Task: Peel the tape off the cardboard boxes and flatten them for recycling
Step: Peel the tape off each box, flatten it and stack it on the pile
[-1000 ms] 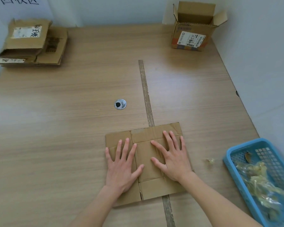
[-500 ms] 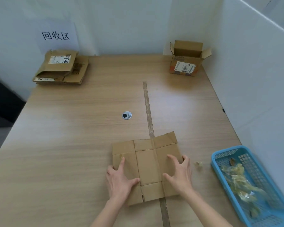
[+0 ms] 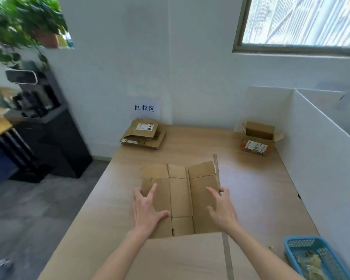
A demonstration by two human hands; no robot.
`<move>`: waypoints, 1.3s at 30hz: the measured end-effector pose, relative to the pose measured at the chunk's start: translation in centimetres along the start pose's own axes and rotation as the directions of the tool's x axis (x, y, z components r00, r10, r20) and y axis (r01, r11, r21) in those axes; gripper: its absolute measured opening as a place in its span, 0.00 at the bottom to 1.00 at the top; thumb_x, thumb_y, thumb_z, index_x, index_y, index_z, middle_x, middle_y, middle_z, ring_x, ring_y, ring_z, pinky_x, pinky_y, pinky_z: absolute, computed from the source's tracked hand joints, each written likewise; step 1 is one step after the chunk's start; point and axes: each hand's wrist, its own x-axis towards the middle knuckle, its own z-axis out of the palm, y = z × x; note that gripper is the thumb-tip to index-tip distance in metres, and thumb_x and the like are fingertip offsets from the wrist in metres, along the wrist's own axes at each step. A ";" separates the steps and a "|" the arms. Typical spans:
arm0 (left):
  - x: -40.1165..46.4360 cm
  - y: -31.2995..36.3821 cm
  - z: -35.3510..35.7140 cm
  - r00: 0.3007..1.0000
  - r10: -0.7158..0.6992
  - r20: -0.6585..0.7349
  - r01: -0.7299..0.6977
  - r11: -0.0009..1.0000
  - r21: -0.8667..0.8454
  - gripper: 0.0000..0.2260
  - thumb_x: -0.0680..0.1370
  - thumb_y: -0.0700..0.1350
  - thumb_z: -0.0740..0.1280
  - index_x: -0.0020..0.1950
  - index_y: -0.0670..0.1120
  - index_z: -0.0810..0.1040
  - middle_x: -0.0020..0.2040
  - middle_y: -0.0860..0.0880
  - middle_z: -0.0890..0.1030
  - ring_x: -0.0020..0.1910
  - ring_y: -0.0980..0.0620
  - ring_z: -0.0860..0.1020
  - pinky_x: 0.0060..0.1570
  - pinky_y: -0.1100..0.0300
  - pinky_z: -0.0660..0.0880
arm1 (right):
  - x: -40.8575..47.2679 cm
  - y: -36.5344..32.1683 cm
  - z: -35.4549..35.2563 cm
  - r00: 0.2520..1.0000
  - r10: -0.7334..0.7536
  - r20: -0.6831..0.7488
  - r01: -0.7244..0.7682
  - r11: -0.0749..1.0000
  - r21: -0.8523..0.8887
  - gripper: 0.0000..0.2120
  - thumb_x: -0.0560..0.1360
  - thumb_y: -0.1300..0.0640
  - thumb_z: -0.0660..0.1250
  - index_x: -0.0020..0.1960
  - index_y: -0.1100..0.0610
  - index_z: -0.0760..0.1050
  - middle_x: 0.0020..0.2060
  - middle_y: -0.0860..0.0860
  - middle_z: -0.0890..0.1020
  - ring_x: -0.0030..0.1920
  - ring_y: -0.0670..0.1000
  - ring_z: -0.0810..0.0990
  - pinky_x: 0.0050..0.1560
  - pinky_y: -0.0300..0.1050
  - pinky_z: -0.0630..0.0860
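While both hands (image 3: 182,209) grip it, flattened box (image 3: 180,190) tilts up.

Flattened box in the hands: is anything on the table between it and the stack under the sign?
Nothing visible. The flattened box is held at both side edges by the left hand and right hand; the table shows bare wood up to the stack.
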 end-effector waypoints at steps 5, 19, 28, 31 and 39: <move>0.1 -5.3 -12.9 0.987 0.005 -0.161 -0.012 0.999 -0.040 0.51 0.63 0.67 0.79 0.81 0.60 0.59 0.66 0.46 0.62 0.65 0.48 0.68 0.64 0.54 0.72 | -0.4 -13.5 -2.1 0.982 -0.172 -0.074 0.175 0.984 0.031 0.29 0.79 0.58 0.68 0.77 0.47 0.65 0.70 0.51 0.63 0.60 0.49 0.73 0.57 0.43 0.75; 0.3 -25.5 -35.1 0.925 -0.042 -0.377 0.063 0.997 0.045 0.49 0.65 0.65 0.79 0.81 0.58 0.60 0.63 0.45 0.61 0.60 0.47 0.67 0.59 0.52 0.74 | -2.6 -42.0 6.4 0.911 -0.397 -0.113 0.408 0.907 0.101 0.27 0.77 0.53 0.68 0.75 0.45 0.68 0.70 0.51 0.62 0.51 0.55 0.79 0.50 0.46 0.76; 8.9 -34.0 -37.7 0.928 -0.041 -0.371 0.084 0.991 0.100 0.48 0.66 0.64 0.79 0.81 0.55 0.61 0.64 0.43 0.62 0.62 0.45 0.68 0.61 0.49 0.75 | 4.6 -50.3 14.8 0.916 -0.387 -0.100 0.398 0.907 0.134 0.27 0.76 0.53 0.69 0.74 0.45 0.69 0.71 0.53 0.62 0.55 0.55 0.78 0.54 0.49 0.78; 13.5 -36.1 -37.5 0.937 -0.033 -0.349 0.080 0.990 0.119 0.49 0.66 0.64 0.79 0.81 0.55 0.61 0.64 0.43 0.62 0.62 0.45 0.68 0.61 0.49 0.75 | 8.4 -51.9 17.9 0.920 -0.378 -0.105 0.390 0.910 0.143 0.27 0.76 0.53 0.69 0.74 0.45 0.69 0.71 0.53 0.62 0.60 0.54 0.76 0.52 0.48 0.77; 25.0 -38.1 -36.3 0.967 0.007 -0.254 0.028 0.990 0.136 0.48 0.66 0.65 0.79 0.81 0.57 0.61 0.63 0.44 0.62 0.60 0.46 0.68 0.60 0.51 0.75 | 16.8 -53.5 19.9 0.956 -0.280 -0.085 0.289 0.950 0.120 0.28 0.76 0.52 0.70 0.75 0.45 0.69 0.71 0.52 0.62 0.55 0.53 0.77 0.50 0.45 0.76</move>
